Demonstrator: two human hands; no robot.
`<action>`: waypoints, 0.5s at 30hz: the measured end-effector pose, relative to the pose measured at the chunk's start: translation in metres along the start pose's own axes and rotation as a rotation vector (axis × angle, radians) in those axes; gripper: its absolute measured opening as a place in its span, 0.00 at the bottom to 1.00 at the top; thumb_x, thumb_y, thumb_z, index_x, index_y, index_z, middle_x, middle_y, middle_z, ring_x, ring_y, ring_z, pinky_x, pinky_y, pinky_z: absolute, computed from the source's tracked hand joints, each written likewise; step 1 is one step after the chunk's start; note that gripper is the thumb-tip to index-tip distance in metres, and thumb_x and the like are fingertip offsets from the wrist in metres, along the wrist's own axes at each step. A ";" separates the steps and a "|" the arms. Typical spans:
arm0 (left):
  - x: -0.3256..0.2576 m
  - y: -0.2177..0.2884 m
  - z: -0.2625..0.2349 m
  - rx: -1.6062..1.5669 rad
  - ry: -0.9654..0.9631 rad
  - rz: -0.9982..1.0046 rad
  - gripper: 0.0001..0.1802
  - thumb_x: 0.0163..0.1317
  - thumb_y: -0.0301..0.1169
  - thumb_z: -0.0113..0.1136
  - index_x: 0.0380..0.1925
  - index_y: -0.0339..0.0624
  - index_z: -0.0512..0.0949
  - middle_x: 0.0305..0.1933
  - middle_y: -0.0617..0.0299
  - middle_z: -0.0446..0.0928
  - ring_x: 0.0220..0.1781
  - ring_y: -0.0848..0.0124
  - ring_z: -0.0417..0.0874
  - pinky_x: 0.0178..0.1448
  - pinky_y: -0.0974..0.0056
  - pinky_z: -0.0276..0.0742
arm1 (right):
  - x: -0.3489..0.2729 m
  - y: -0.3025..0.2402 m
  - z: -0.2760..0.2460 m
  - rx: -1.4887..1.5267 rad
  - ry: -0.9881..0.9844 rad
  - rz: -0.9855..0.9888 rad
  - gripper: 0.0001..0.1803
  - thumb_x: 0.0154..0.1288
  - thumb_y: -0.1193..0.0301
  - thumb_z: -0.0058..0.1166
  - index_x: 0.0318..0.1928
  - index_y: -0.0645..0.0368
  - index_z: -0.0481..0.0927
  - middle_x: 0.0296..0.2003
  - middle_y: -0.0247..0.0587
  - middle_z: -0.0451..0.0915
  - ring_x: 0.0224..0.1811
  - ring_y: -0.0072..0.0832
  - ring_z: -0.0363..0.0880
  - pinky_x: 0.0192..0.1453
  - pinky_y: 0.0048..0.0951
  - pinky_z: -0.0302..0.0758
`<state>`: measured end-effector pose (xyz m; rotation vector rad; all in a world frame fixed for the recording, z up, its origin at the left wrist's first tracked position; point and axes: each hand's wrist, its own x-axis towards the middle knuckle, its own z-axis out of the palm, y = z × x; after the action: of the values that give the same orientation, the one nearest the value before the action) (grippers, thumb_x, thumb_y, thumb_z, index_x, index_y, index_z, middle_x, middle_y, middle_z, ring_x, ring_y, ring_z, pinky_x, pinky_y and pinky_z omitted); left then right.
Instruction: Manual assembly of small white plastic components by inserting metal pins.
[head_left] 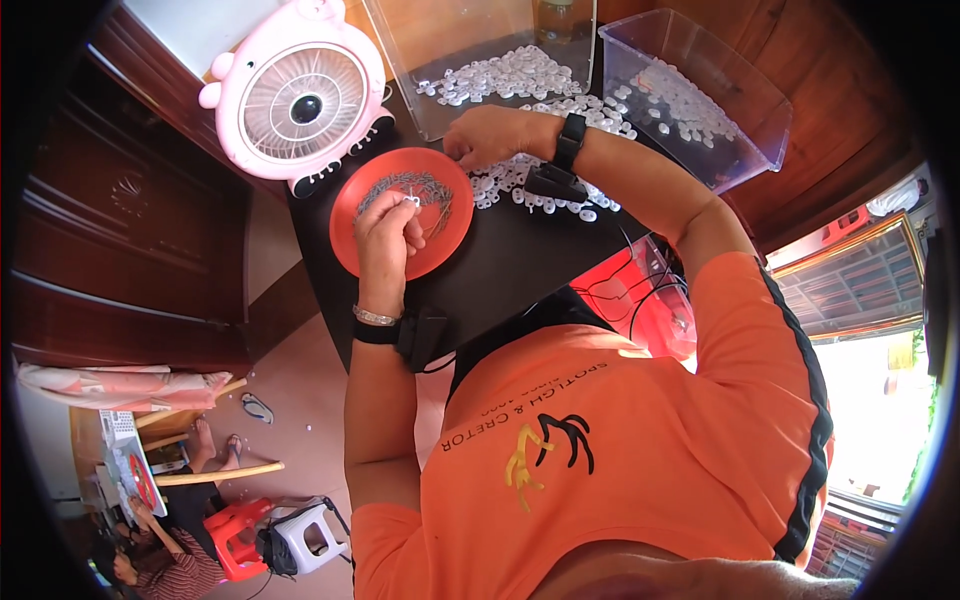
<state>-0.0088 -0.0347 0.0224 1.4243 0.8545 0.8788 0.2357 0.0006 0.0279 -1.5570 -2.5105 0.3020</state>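
My left hand (385,238) is closed in a pinch over a round red plate (345,235), with a small white plastic piece (412,201) at its fingertips. Thin grey metal pins, like small nails (436,187), lie heaped on the plate beneath it. Beyond the plate's far right rim is my right hand (490,136), its fingers bent and drawn together. Whatever those fingers hold, if anything, is hidden. Many loose white plastic pieces (490,186) are spread on the black table (480,265) beside and under my right forearm.
A pink animal-shaped fan (305,108) stands at the far left. At the back, a clear box (410,95) and a clear bin (765,145) hold more white pieces. Black cables (630,285) hang by a red container at the right. Another person (180,560) sits at lower left, near stools.
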 end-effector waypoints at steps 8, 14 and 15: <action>0.000 0.001 -0.001 -0.071 0.002 0.024 0.09 0.61 0.30 0.50 0.25 0.41 0.74 0.17 0.68 0.70 0.18 0.80 0.70 0.22 0.76 0.60 | -0.006 0.000 -0.010 -0.121 -0.034 0.105 0.11 0.48 0.66 0.58 0.33 0.56 0.80 0.30 0.45 0.81 0.35 0.43 0.80 0.39 0.40 0.74; -0.003 0.001 -0.004 -0.195 0.034 0.060 0.08 0.62 0.32 0.50 0.28 0.40 0.75 0.19 0.68 0.71 0.18 0.80 0.70 0.22 0.76 0.61 | -0.011 -0.022 -0.036 0.344 0.273 0.046 0.12 0.55 0.67 0.58 0.39 0.59 0.81 0.32 0.39 0.82 0.35 0.29 0.81 0.41 0.29 0.76; -0.004 0.002 -0.003 -0.220 0.042 0.081 0.09 0.63 0.32 0.50 0.28 0.40 0.74 0.20 0.68 0.71 0.19 0.80 0.71 0.22 0.76 0.61 | -0.009 -0.033 -0.036 0.348 0.272 0.041 0.12 0.55 0.67 0.58 0.39 0.59 0.81 0.32 0.39 0.82 0.35 0.29 0.81 0.41 0.29 0.76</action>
<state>-0.0130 -0.0373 0.0240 1.2586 0.7111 1.0345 0.2207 -0.0188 0.0707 -1.4056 -2.0905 0.4698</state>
